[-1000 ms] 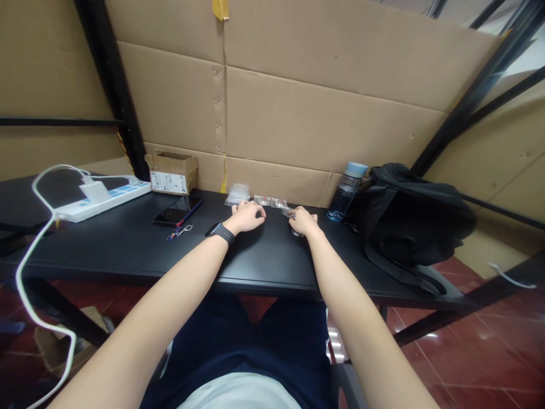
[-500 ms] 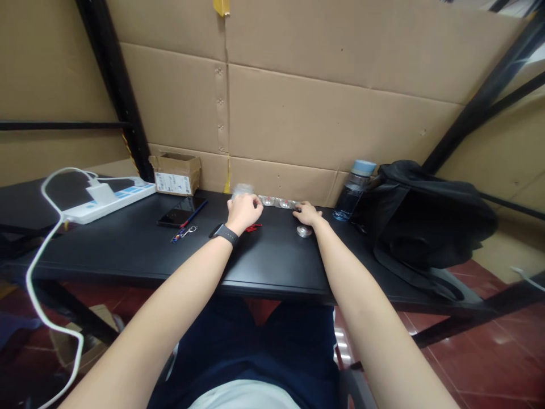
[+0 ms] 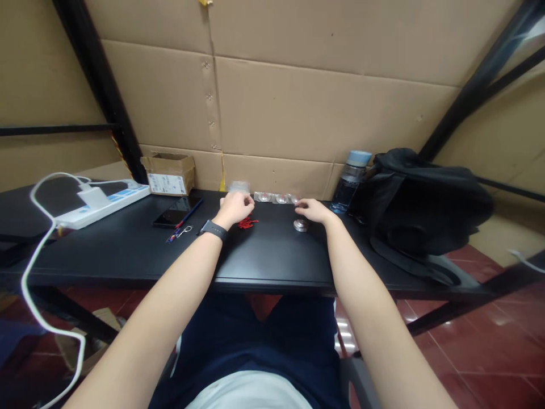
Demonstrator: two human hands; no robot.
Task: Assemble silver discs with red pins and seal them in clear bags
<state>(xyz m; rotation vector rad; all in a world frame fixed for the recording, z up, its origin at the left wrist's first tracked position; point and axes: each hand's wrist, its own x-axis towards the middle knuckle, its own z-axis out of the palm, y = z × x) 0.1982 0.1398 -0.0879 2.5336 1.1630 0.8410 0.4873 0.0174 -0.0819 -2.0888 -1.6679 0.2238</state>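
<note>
The person sits at a black table (image 3: 128,250) with both forearms stretched forward. The left hand (image 3: 234,207), a dark watch (image 3: 213,229) on its wrist, rests with its fingers curled just above a small heap of red pieces (image 3: 246,223) that lie on the tabletop. At this distance it cannot be told whether the fingertips pinch one of them or only touch the heap.

The right hand (image 3: 313,210) lies palm down with its fingers loosely stretched and clasping nothing. They point at a row of clear plastic cups (image 3: 275,198) set along the cardboard wall (image 3: 319,113). A small round metal disc (image 3: 300,225) sits on the table just in front of this hand, apart from it.

The work in hand seems to be sorting or gathering small parts: the left hand tends the red pieces while the right is near the cups. Lifting any red piece would call for a fine fingertip pinch, since they are tiny and lie bunched together.

A crumpled clear bag (image 3: 238,186) stands behind the left hand. Further left lie a phone (image 3: 174,211), a pen (image 3: 190,210), a key ring (image 3: 179,232), a white power strip (image 3: 102,205) and a small cardboard box (image 3: 168,173). To the right stand a water bottle (image 3: 349,182) and a black bag (image 3: 426,199).
</note>
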